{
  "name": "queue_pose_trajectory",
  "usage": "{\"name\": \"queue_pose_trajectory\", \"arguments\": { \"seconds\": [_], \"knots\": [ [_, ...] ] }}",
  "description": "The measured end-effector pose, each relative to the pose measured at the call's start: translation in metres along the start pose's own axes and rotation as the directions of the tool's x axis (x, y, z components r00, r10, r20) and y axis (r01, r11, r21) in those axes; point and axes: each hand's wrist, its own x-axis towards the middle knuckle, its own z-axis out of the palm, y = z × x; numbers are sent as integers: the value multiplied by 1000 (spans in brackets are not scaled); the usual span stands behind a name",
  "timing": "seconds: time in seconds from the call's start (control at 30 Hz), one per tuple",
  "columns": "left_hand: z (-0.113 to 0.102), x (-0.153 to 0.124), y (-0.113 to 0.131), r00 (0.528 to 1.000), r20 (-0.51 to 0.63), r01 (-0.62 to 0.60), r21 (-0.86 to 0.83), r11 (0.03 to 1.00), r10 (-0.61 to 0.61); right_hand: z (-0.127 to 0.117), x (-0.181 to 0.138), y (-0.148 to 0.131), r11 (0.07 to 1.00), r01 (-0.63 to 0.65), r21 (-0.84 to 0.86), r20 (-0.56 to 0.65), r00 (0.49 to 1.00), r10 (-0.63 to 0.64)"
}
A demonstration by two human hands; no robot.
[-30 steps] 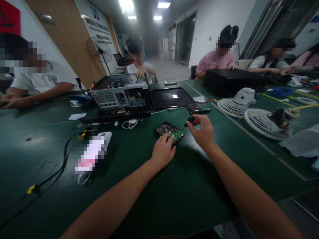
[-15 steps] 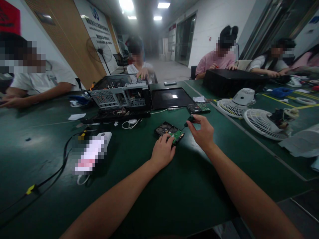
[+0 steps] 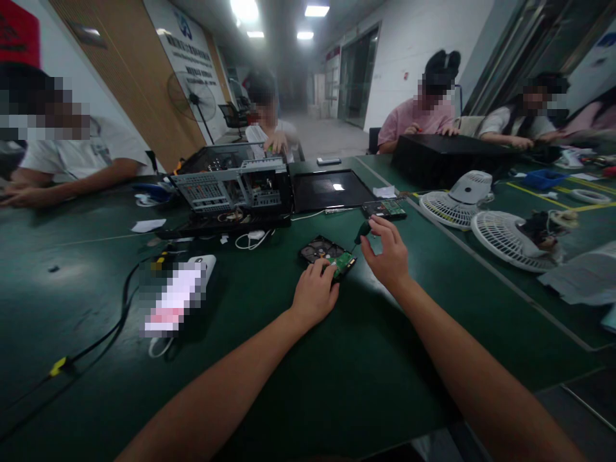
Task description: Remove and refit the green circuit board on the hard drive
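Note:
A hard drive (image 3: 318, 249) with a green circuit board lies on the green table in front of me. My left hand (image 3: 315, 292) is closed on its near edge, fingertips on the board. With thumb and fingers, my right hand (image 3: 386, 253) grips the dark handle of a small screwdriver (image 3: 363, 232). The screwdriver stands nearly upright, its thin shaft reaching down to the right end of the board. Whether the tip sits in a screw is too small to tell. Behind my right hand lies a second hard drive (image 3: 385, 210).
An opened computer case (image 3: 231, 189) and a black panel (image 3: 332, 189) stand beyond the drive. A lit phone (image 3: 176, 298) and a black cable (image 3: 126, 301) lie left. Fan parts (image 3: 510, 239) lie right. Several people sit around the table, one behind a black box (image 3: 452, 154).
My right hand has shifted slightly, and the screwdriver has swung from leaning right to more upright. My left hand and the hard drive have stayed in place.

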Motion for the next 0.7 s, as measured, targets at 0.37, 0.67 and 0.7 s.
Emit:
{"name": "queue_pose_trajectory", "arguments": {
  "seconds": [0.37,0.67,0.7],
  "knots": [
    [0,0,-1,1000,3,-5,-4,1000,5,-4,3,2,998,44,-42,-4,999,-44],
    [-2,0,0,1000,9,0,-10,1000,0,-4,2,0,999,-27,-18,27,999,28],
    [-2,0,0,1000,10,-1,-9,1000,1,-3,2,0,1000,-23,1,36,999,23]
  ]
}}
